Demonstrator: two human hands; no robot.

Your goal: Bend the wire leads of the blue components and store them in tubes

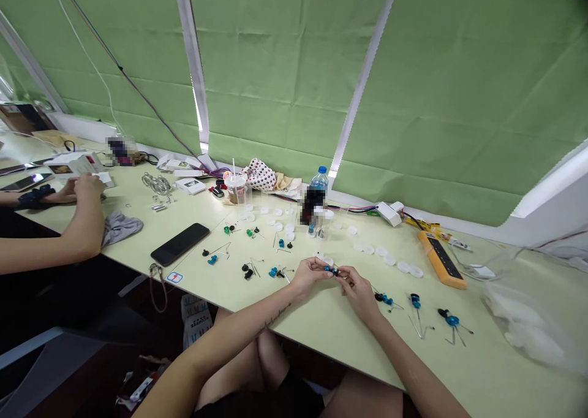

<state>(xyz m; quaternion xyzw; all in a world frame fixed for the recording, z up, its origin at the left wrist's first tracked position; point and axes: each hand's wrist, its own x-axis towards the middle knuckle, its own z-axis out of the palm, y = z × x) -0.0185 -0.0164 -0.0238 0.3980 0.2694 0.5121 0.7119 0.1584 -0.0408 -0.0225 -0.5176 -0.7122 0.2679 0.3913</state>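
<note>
Both my hands meet over the pale green table (321,326) near its front edge. My left hand (309,275) and my right hand (356,286) pinch a small blue and black part (331,271) between their fingertips. Several like parts with thin wire legs lie around: blue and black ones (416,301) to the right of my right hand, blue, green and black ones (250,269) to the left. White round caps (390,260) lie scattered behind my hands.
A black phone (180,244) lies at the left front, an orange power strip (441,258) at the right, a water bottle (318,188) and a plastic cup (236,189) at the back. Another person's arms (68,222) rest on the far left. A clear bag (523,326) lies at right.
</note>
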